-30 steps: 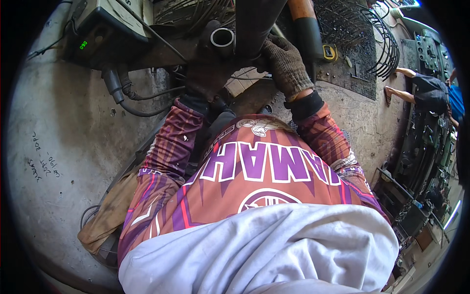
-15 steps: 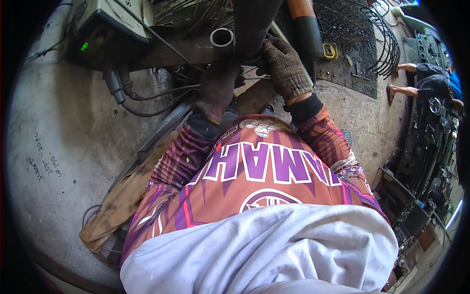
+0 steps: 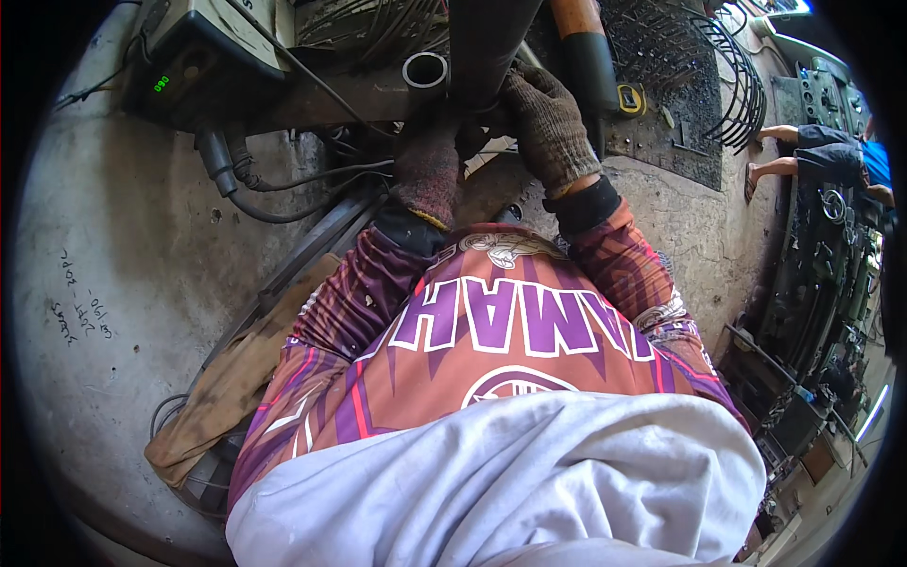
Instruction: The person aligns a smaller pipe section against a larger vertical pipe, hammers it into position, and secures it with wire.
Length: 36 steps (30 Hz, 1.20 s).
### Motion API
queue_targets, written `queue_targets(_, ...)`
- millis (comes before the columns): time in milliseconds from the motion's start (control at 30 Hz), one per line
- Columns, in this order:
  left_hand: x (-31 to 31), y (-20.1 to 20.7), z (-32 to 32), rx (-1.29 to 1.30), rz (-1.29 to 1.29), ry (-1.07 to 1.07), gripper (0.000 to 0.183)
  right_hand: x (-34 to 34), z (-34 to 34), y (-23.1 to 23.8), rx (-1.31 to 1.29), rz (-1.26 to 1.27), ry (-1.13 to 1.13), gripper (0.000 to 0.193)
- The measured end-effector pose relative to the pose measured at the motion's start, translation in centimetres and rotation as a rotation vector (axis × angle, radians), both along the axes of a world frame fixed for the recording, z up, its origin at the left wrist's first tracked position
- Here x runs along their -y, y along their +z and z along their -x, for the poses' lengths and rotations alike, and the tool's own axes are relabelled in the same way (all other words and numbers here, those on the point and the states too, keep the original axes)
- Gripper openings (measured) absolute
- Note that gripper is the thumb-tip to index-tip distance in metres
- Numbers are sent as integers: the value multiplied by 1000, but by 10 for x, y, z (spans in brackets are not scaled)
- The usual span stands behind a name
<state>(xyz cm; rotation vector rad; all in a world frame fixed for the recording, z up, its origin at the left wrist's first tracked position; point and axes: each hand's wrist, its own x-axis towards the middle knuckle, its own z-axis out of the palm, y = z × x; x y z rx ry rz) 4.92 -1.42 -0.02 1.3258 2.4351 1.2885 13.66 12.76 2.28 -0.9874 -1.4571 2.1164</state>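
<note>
Both my hands wear worn knit gloves and meet at the lower end of a dark metal bar (image 3: pixel 487 52) that comes in from the top. My right hand (image 3: pixel 550 128) is closed, its fingers curled against the bar's right side near that end. On the other side, my left hand (image 3: pixel 430 170) reaches up beneath the bar's end; its fingers are lost in shadow. A short round tube (image 3: pixel 425 70) with its open end up stands just left of the bar, above my left hand. What lies between my hands is too dark to make out.
A welder-like box (image 3: pixel 203 71) with a green display stands upper left, its thick cable (image 3: pixel 217 163) plugged in. Right of the bar are an orange-and-grey cylinder (image 3: pixel 588 61) and a yellow tape measure (image 3: pixel 630 99). Brown cloth (image 3: pixel 236 373) hangs lower left. A person (image 3: pixel 822 151) stands far right.
My left hand has shifted slightly right and come more into the light. The right hand stays at the bar's end, and the view has moved a little.
</note>
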Motion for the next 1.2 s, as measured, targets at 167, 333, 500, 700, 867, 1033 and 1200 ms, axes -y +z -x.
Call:
queue_targets(167, 0, 0, 1, 268, 12, 17, 26, -3, -3, 3, 3, 7, 24, 37)
queue_targets(333, 4, -2, 6, 251, 134, -17, 31, -4, -4, 1, -6, -40, 49, 35)
queue_targets(500, 4, -1, 3, 405, -91, 111, 25, -3, -1, 2, -41, 75, 12, 34)
queue_targets(700, -1, 8, 17, 536, -432, 18, 59, -11, 0, -11, -62, 72, 42, 36)
queue_targets(867, -19, 18, 34, 597, -388, -182, 64, -8, -3, -1, -61, 116, 66, 37)
queue_targets(1033, -17, 13, 39, 336, -170, -87, 68, -9, -3, -1, -38, 69, 62, 37)
queue_targets(1200, -22, 14, 37, 473, -249, -114, 70, -23, -8, 5, 86, -90, 169, 40)
